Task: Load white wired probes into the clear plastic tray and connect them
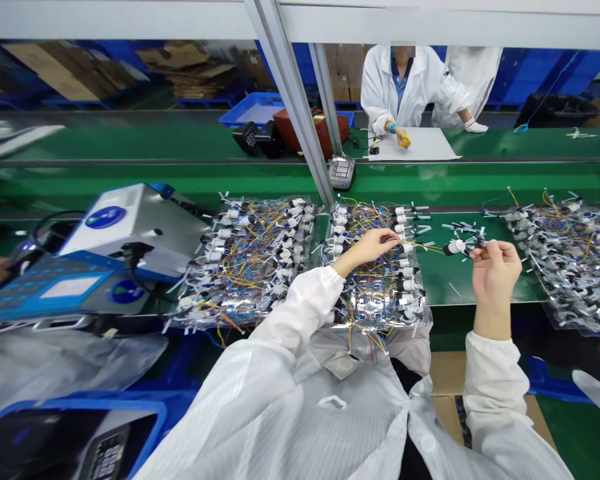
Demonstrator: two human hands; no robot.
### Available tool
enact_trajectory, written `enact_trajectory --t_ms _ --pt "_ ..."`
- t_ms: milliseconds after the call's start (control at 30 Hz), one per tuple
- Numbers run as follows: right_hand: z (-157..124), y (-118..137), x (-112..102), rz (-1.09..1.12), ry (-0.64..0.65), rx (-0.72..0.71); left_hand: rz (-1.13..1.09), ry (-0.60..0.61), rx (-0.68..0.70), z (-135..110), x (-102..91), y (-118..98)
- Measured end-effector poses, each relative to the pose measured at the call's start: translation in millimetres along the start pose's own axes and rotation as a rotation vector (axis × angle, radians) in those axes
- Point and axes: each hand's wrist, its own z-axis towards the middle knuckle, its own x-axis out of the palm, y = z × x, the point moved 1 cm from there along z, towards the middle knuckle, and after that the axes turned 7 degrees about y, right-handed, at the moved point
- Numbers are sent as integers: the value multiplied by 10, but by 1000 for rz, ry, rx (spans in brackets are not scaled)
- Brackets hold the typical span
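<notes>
My left hand (373, 248) is closed in a pinch over the middle clear plastic tray (380, 313). Thin yellow wires (427, 247) run from its fingertips toward a small black-and-white cylindrical part (456, 247), which looks like a little motor or pump. My right hand (496, 267) pinches at the other end of that part, to the right of the tray. Dark and pale strips (467, 230) lie close by its fingertips; the exact grip point is too small to tell. Similar wired parts (405, 267) line the tray's edges.
Similar loaded trays stand left (245, 267) and right (570, 260) on the green bench (445, 287). A grey-blue machine (125, 233) is at left. A metal post (295, 100) rises behind, beside a display unit (341, 172). A co-worker (405, 87) works opposite.
</notes>
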Motion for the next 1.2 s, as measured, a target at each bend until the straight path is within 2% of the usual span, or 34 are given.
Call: enact_trajectory --t_ms 200,400,533,633,700,800,867,900,1067,1200 --pt "50 73 -16 -2 -15 -38 118 -93 96 16 -205 -207" --pt "147 257 -140 2 -111 -151 9 -39 140 213 -312 -535" --pt "177 441 -313 -8 -167 -187 -79 32 190 459 -308 -935" --pt "138 621 -460 -12 -244 -249 -22 66 316 681 -247 -1217" --pt "93 734 -552 -18 -275 -295 16 120 381 813 -168 -1307" --pt "39 835 -673 -36 -284 -328 98 331 385 957 31 -1244" --pt "21 849 -741 -65 -295 -321 135 475 332 1018 205 -1107" --pt "15 847 -770 -81 -302 -315 144 508 298 1043 294 -1031" --pt "-6 830 -853 -136 -284 -300 158 426 247 1146 634 -768" --pt "22 754 -899 -156 -261 -277 148 452 290 1233 801 -678"
